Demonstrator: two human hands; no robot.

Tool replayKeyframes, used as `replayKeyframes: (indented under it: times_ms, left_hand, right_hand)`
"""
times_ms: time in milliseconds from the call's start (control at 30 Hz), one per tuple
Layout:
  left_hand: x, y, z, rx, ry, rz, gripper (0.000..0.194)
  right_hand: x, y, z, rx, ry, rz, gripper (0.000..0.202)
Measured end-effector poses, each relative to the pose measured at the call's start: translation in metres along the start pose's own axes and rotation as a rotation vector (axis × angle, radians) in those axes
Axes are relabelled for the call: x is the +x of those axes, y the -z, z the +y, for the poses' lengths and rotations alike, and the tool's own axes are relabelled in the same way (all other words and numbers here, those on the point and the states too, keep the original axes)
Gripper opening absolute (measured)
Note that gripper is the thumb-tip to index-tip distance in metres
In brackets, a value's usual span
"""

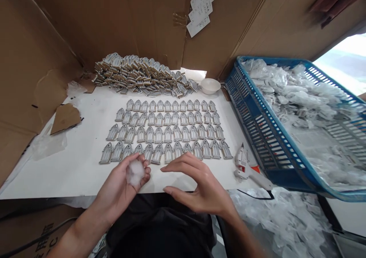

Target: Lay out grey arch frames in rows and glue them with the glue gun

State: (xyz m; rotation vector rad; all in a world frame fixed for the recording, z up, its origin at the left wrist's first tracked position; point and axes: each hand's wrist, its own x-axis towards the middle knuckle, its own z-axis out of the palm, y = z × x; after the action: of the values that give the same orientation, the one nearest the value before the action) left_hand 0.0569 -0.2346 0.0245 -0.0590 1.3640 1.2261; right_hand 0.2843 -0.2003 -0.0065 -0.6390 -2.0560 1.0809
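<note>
A tuft of white cotton-like fluff (135,172) rests in the palm of my left hand (121,183), whose fingers curl up around it. To its right, my right hand (197,181) hovers over the table's front edge with thumb and fingers apart and nothing between them. Just beyond both hands, small grey arched window-shaped pieces (168,151) lie in several neat rows on the white table (82,174). The nearest row sits right by my fingertips.
A heap of similar arched pieces (137,73) lies at the back, beside a white bowl (211,86). On the right are a glue gun (243,162) and a blue crate (257,117) of plastic-wrapped items. Cardboard walls (128,18) enclose the table. Torn cardboard (66,117) lies left.
</note>
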Motion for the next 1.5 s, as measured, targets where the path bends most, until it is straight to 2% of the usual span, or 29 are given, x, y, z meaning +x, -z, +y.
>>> replayKeyframes:
  times_ms: [267, 633, 767, 967, 1267, 1367, 1500]
  left_hand:
    - [0.0, -0.002, 0.016, 0.024, -0.042, 0.037, 0.031]
    - [0.002, -0.001, 0.013, 0.042, -0.057, 0.082, 0.031]
    - [0.004, -0.001, 0.0, 0.081, -0.043, 0.05, 0.026]
    - [-0.001, -0.002, -0.027, 0.011, 0.003, -0.051, 0.019]
    - [-0.01, -0.013, -0.047, -0.127, -0.008, 0.014, 0.013]
    - [-0.009, -0.012, -0.052, -0.138, 0.0, -0.016, 0.011]
    - [-0.007, -0.007, -0.06, -0.133, -0.021, -0.034, 0.012]
  right_hand:
    - [-0.009, -0.014, 0.01, 0.059, -0.087, 0.02, 0.028]
    - [-0.014, -0.038, 0.023, 0.102, -0.145, 0.016, 0.02]
    - [-0.011, -0.046, 0.016, 0.124, -0.145, 0.047, 0.02]
    - [-0.005, -0.053, 0.001, 0.065, -0.14, 0.121, 0.023]
    - [-0.014, -0.063, 0.008, -0.094, -0.114, 0.233, 0.016]
    - [-0.018, -0.062, 0.01, -0.084, -0.099, 0.213, 0.017]
    - [-0.021, -0.053, 0.009, -0.124, -0.135, 0.087, 0.024]
